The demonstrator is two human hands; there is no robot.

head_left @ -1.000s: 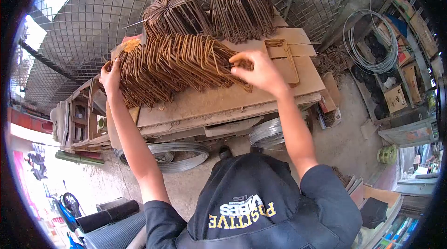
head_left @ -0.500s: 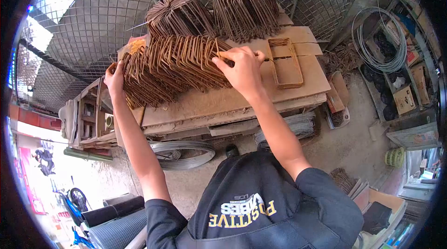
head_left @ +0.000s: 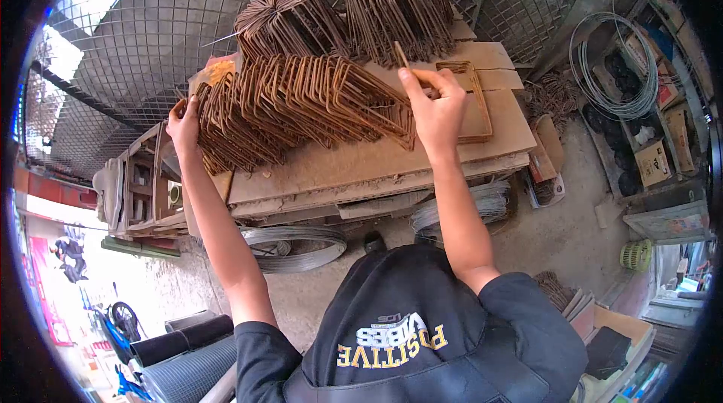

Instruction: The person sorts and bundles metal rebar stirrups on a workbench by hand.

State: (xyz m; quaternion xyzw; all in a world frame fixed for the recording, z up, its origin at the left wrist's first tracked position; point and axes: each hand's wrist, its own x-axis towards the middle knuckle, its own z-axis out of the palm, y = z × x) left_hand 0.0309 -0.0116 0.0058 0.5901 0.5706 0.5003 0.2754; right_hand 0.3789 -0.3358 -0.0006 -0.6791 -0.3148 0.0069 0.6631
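A leaning row of rusty rectangular rebar stirrups (head_left: 294,102) lies across the wooden table. My left hand (head_left: 183,123) is closed at the left end of the row, its fingers wrapped round the outer stirrups. To the right of the row, my right hand (head_left: 439,107) is closed on a thin rod (head_left: 402,56) whose light end sticks up past the thumb; the rest of it is hidden in the hand. The stirrups at the right end slant low towards that hand. Just beyond it a flat rectangular stirrup (head_left: 488,105) lies on the table, partly covered by the hand.
Two upright bundles of stirrups, a left one (head_left: 290,19) and a right one (head_left: 395,7), stand at the back against wire mesh (head_left: 151,34). Coiled wire (head_left: 301,248) lies under the table (head_left: 324,177). More wire (head_left: 617,64) hangs at the right by a shelf.
My right hand has moved right, off the end of the row, and the rod now points up. The right-end stirrups have spread and tipped rightward. My left hand has stayed in place.
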